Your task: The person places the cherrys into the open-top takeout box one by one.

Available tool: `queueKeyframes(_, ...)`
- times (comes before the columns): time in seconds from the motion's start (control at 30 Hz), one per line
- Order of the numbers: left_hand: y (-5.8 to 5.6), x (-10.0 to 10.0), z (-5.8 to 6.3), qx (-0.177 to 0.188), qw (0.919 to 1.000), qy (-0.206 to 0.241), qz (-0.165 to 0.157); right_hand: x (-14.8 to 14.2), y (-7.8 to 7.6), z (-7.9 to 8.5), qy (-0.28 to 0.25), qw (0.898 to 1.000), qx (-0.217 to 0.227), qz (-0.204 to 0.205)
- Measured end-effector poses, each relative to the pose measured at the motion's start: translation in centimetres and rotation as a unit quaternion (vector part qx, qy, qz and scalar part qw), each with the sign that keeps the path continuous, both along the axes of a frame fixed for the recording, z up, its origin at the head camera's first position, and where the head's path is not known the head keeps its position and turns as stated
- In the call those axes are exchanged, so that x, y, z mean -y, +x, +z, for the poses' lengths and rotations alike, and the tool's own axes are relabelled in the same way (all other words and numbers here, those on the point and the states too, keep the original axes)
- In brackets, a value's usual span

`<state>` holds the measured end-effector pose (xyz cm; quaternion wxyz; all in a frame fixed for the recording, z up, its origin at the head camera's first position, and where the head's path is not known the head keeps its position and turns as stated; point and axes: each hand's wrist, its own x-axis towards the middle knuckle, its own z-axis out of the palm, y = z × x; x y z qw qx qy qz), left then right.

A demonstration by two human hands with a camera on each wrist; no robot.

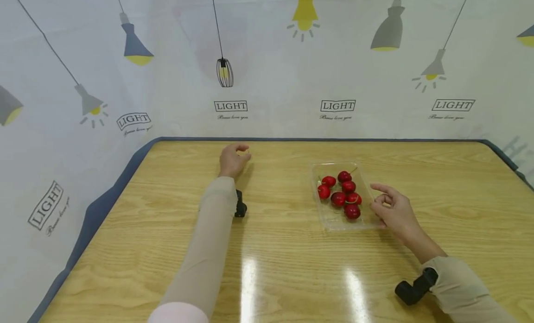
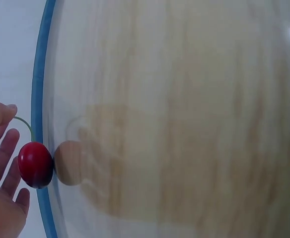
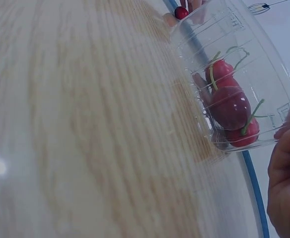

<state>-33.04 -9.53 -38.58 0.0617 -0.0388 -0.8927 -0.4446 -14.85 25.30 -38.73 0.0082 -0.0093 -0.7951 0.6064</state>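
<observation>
At the far left of the table, my left hand [image 1: 234, 161] pinches a cherry by its thin green stem, thumb against finger. The red cherry [image 2: 36, 165] dangles below the fingertips in the left wrist view; the head view hides it behind the hand. My right hand [image 1: 395, 214] holds the right side of a clear plastic container [image 1: 333, 226] between thumb and finger. Several dark red cherries [image 1: 348, 187], some with stems, lie inside the container. In the right wrist view the container's wall [image 3: 209, 29] appears close up, with the right fingers at its rim.
The wood-grain table [image 1: 283, 267] has a dark blue edge along its back and sides. Behind it hangs a white cloth [image 1: 275, 72] printed with lamps and lettering. Black wrist cameras [image 1: 410, 290] sit below both sleeves.
</observation>
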Motion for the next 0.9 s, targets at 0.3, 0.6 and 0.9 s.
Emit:
queueKeyframes(0.3, 0.0, -0.1, -0.1, -0.003, 0.9998, -0.010, 0.015, 0.1, -0.1, 0.2, 0.002, 1.000, 0.000, 0.005)
queueKeyframes(0.6, 0.2, -0.9, -0.5, 0.004, 0.9982, -0.048, 0.037, 0.5, -0.5, 0.1, 0.006, 1.000, 0.007, 0.009)
queueKeyframes(0.9, -0.3, -1.4, -0.3, -0.002, 0.9964, -0.074, 0.041, 0.4, -0.6, 0.2, 0.005, 1.000, 0.006, 0.010)
